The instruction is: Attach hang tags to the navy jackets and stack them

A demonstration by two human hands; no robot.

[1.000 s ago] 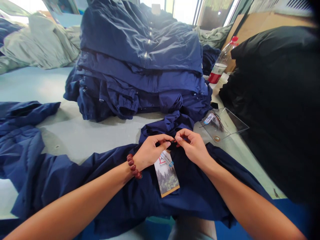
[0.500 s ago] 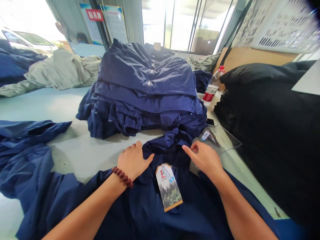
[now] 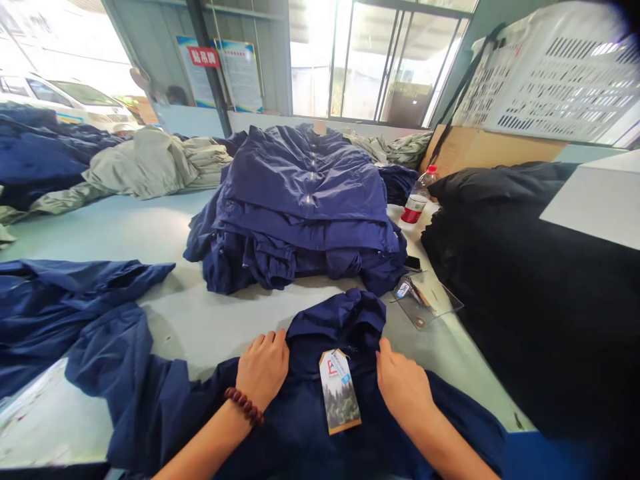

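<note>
A navy jacket (image 3: 310,413) lies spread in front of me with its collar (image 3: 340,320) bunched up at the far end. A paper hang tag with a forest picture (image 3: 340,392) lies on its chest. My left hand (image 3: 263,370), wearing a dark wooden bead bracelet (image 3: 244,405), rests flat on the jacket left of the collar, holding nothing. My right hand (image 3: 403,387) lies on the jacket right of the tag, also holding nothing. Neither hand touches the tag.
A tall stack of folded navy jackets (image 3: 305,213) stands beyond the collar. To the right are a transparent tray with tags (image 3: 425,300), a plastic bottle (image 3: 415,203) and a black garment heap (image 3: 525,287). Loose navy (image 3: 60,300) and grey-green garments (image 3: 150,163) lie left.
My hands have left their pinch at the collar and moved apart, now lying on either side of the tag. The view has tilted upward, showing more of the room and a white crate.
</note>
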